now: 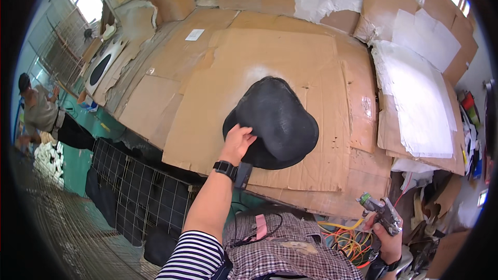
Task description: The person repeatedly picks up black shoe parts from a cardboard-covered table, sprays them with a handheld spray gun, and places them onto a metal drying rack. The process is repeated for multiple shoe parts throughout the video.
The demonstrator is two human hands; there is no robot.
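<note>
On the cardboard-covered table lies a black, rounded, three-lobed pad (282,119) with a dull surface; two layers seem to overlap at its near left. My left hand (239,142) reaches over its left side, thumb and fingers pinched together at the edge of the upper layer. Low at the right, in front of the table, my right hand (388,243) is wrapped round a dark spray gun (385,215) with a green part at its front end. A yellow hose (342,226) runs near the gun.
Cardboard sheets (207,98) cover the table and stand along its back. White sheets (415,103) lie on cardboard at the right. Tangled hoses (350,246) hang below the table edge. Wire racks with black pieces (140,186) stand at the left, and another person (41,109) is beyond.
</note>
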